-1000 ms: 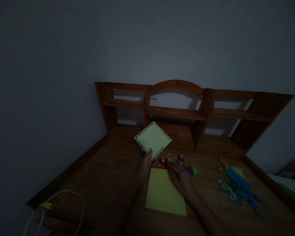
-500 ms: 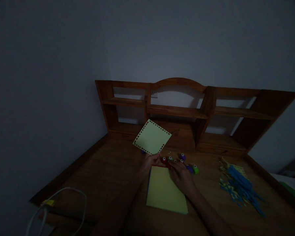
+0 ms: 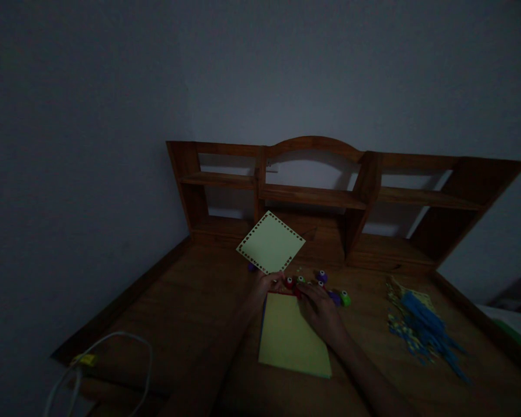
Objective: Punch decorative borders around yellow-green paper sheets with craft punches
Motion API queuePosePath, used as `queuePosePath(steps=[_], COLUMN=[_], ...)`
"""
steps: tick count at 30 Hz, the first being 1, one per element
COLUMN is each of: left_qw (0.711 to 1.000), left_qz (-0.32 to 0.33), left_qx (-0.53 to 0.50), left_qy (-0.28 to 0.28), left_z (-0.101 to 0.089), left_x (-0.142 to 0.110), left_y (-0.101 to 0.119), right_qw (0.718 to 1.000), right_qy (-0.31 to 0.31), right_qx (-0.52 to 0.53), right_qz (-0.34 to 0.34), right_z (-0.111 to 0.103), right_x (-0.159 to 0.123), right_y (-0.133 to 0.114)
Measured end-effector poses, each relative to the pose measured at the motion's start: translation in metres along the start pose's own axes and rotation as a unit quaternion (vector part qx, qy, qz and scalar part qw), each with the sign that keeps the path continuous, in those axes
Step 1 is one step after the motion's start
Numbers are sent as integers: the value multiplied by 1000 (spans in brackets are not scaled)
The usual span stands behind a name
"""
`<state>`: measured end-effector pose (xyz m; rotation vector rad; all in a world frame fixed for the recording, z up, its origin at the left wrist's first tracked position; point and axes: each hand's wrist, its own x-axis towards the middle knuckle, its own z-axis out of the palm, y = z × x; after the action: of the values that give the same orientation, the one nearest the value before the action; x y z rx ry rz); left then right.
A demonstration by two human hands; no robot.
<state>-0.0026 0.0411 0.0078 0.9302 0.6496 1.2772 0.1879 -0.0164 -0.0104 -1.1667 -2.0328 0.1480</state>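
Pale yellow-green paper formed the square sheet [image 3: 270, 243], which stood cornerwise above the far-middle part of the brown wooden desk [image 3: 169, 301], in front of the brown wooden shelf unit with an arched centre [image 3: 312, 197]. Small dark openings lined most of its border; along the near right edge they covered only a part. The left hand [image 3: 267, 282] was closed on the sheet's near corner, with the gap between its fingers taken up by the paper. The right hand [image 3: 321, 310] lay lower and to the right, its fingers bent over a cluster of small rounded objects with eye-like tops; whether they gripped one could not be told. Around these fingers were a red rounded object [image 3: 290, 283] on the left, a purple rounded object [image 3: 322, 277] on the far side and a green rounded object [image 3: 345, 298] on the right. Nearer, a flat stack of yellow paper [image 3: 293, 339] lay on the desk, partly under the right hand. Blue shredded strips [image 3: 423, 317] were heaped well to the right, among pale yellow scraps. At near left, a thin white cable [image 3: 150, 359] curved in a loop beside a small yellow piece [image 3: 85, 360].
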Motion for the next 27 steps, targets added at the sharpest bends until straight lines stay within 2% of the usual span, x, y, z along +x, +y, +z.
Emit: queuePosePath(steps=[5, 10, 15, 22, 27], left_qw=[1000, 999, 999, 1000, 999], left_qz=[-1, -3, 15, 0, 13], left_qx=[6, 16, 22, 12, 16], left_qy=[10, 45, 30, 22, 41], left_z=[0, 2, -1, -4, -5], left_x=[0, 0, 2, 4, 5], left_y=[0, 2, -1, -4, -6], right_qw=[1000, 1000, 1000, 1000, 1000], right_qy=[-8, -11, -11, -8, -3], right_qx=[1, 0, -5, 6, 7], right_qz=[3, 2, 4, 9, -1], right_z=[-2, -3, -2, -4, -5], right_x=[1, 1, 0, 2, 3], right_y=[-2, -2, -1, -5, -6])
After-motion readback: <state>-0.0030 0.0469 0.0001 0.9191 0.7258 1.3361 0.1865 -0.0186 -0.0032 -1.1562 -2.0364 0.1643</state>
